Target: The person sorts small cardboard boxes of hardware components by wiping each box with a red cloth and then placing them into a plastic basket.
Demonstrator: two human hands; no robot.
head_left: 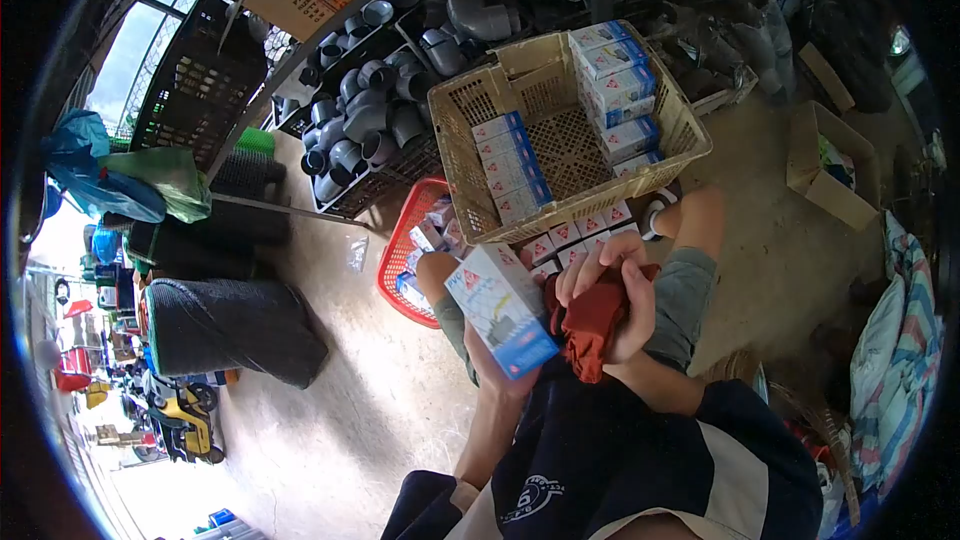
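My left hand [487,358] is wrapped round a white and blue PVC box [500,308], held up with its printed face showing. In my right hand [625,290] is a bunched red cloth [592,325], with the fingers curled over it, close to the box's right side. Beyond both hands stands a beige plastic crate [583,212]. It holds a row of similar boxes [508,165] on its left and stacked ones [615,90] on its right. More small boxes [565,234] with red marks sit between the crate and my hands.
A red basket [388,262] with boxes stands left of my knees. Grey pipe fittings [370,115] fill black crates behind it. An open cardboard box [830,165] is at the right, a dark mesh roll [235,330] at the left, and a striped sack [890,350] at far right.
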